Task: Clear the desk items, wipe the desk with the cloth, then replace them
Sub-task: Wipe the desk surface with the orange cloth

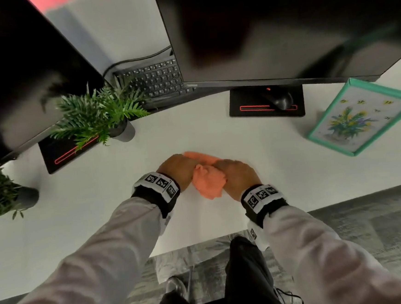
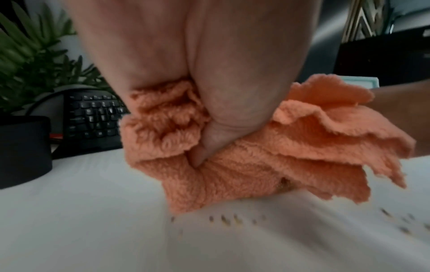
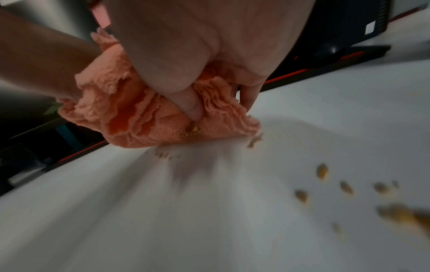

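Note:
A crumpled orange cloth [image 1: 208, 182] lies bunched on the white desk [image 1: 99, 222] near its front edge, in the middle. My left hand [image 1: 179, 171] grips its left part, thumb dug into the folds [image 2: 202, 152]. My right hand [image 1: 237, 176] grips its right part, fingers curled into the cloth [image 3: 193, 106]. Both hands press the cloth [image 2: 244, 174] down on the desk. Several small yellow-brown crumbs [image 3: 322, 171] lie on the desk [image 3: 163, 211] by the cloth [image 3: 144, 117], and a few stick to it.
Two dark monitors [image 1: 268, 26] on black stands [image 1: 266, 103] fill the back. A black keyboard [image 1: 155, 78] sits between them, a black mouse [image 1: 280, 100] on the right stand. Two potted plants [image 1: 100, 111] stand left. A teal-framed flower picture [image 1: 359, 115] lies right.

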